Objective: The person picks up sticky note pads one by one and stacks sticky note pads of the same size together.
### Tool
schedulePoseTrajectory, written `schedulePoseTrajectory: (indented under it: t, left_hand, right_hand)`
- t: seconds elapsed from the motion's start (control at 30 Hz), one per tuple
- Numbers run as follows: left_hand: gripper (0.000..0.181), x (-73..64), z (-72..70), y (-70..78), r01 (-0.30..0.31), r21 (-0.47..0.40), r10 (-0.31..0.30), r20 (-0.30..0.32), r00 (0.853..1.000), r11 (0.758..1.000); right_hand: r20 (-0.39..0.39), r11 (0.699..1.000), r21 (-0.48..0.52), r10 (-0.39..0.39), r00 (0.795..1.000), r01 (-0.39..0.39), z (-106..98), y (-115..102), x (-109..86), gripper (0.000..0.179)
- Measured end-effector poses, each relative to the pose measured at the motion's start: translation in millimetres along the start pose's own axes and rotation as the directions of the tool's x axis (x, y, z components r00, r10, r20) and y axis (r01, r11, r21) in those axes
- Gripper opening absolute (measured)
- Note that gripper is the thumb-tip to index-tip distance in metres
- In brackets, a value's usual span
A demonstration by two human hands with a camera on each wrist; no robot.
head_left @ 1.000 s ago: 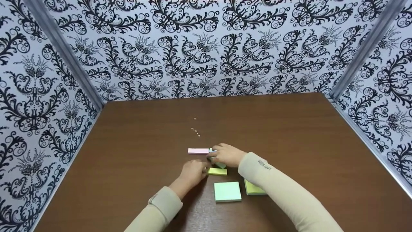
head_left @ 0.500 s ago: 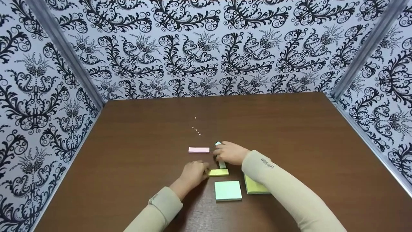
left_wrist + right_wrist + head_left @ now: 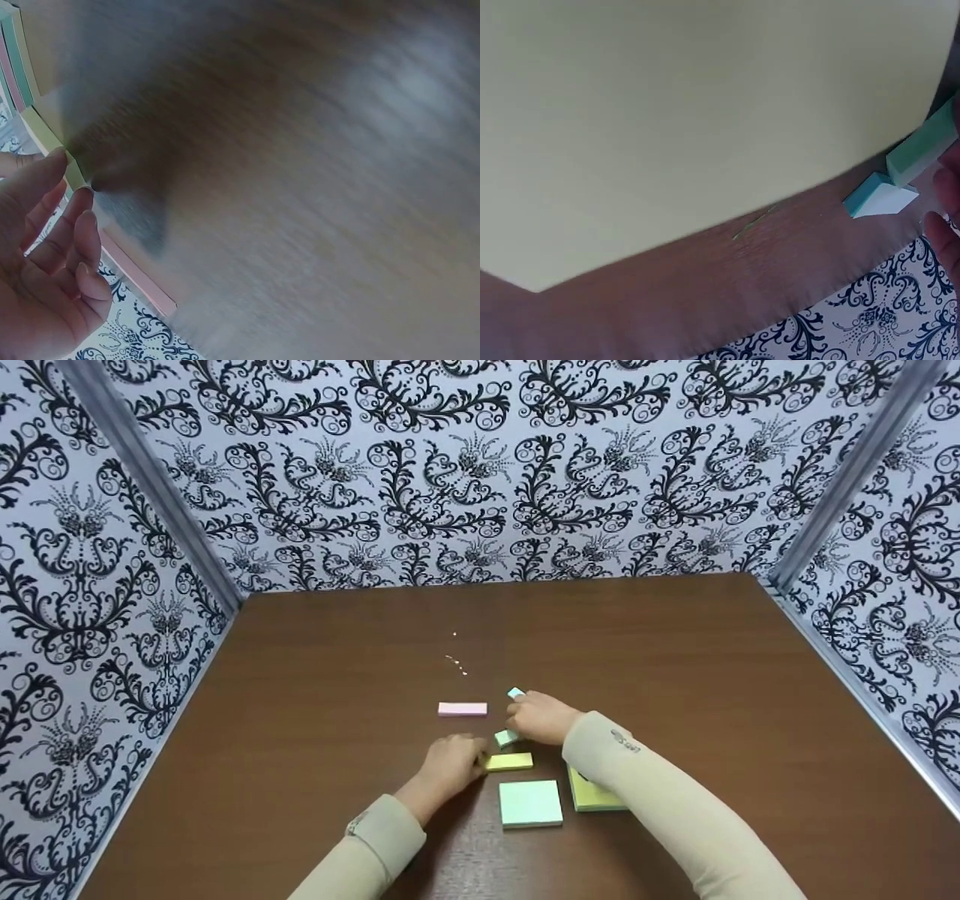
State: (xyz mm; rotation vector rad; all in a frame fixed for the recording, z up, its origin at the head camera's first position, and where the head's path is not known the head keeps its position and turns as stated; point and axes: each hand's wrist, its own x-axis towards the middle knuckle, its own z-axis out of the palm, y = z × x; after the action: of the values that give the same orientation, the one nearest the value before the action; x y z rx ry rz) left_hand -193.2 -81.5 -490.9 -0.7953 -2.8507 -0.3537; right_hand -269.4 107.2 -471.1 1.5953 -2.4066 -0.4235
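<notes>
My left hand (image 3: 451, 763) pinches the left end of a narrow yellow sticky-note pad (image 3: 511, 762); in the left wrist view, thumb and fingertips meet around the yellow strip's end. Beyond it, my right hand (image 3: 546, 716) holds a narrow green sticky-note pad (image 3: 505, 738), whose near end sticks out below the fingers. A small blue sticky-note pad (image 3: 516, 692) pokes out past the right fingertips, its other end covered by the hand. In the right wrist view the green pad (image 3: 924, 150) overlaps the blue one (image 3: 877, 196). A narrow pink pad (image 3: 462, 709) lies to the left.
Nearer the body lie a square mint-green sticky-note pad (image 3: 530, 804) and a larger yellow pad (image 3: 594, 793), partly hidden by the right sleeve. Small white bits (image 3: 456, 662) are scattered farther back on the brown table (image 3: 337, 660). Patterned walls (image 3: 472, 472) enclose the table.
The right hand, drawn back rightward from the pink pad, has turned the green pad so its near end angles left. The blue pad's tip has shifted right. The left hand stays put.
</notes>
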Motion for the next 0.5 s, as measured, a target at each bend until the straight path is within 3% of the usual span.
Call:
schedulePoseTrajectory:
  t: [0.23, 0.37, 0.5]
  left_hand:
    - [0.016, -0.8, -4.6, 0.4, 0.078, -0.031, -0.075, 0.085, 0.994, 0.996]
    - [0.02, -1.7, -7.3, -1.0, 0.124, -0.013, -0.121, 0.139, 0.983, 0.992]
    - [0.024, -1.9, -9.0, -1.9, 0.139, -0.002, -0.137, 0.155, 0.978, 0.99]
  right_hand:
    - [0.091, 0.979, 0.185, 0.076, 0.993, -0.092, -12, 11, -9.8, 0.017]
    - [0.1, 0.968, 0.225, 0.093, 0.991, -0.114, -12, 15, -17.7, 0.014]
    - [0.112, 0.963, 0.234, 0.106, 0.988, -0.13, -4, 16, -21.6, 0.007]
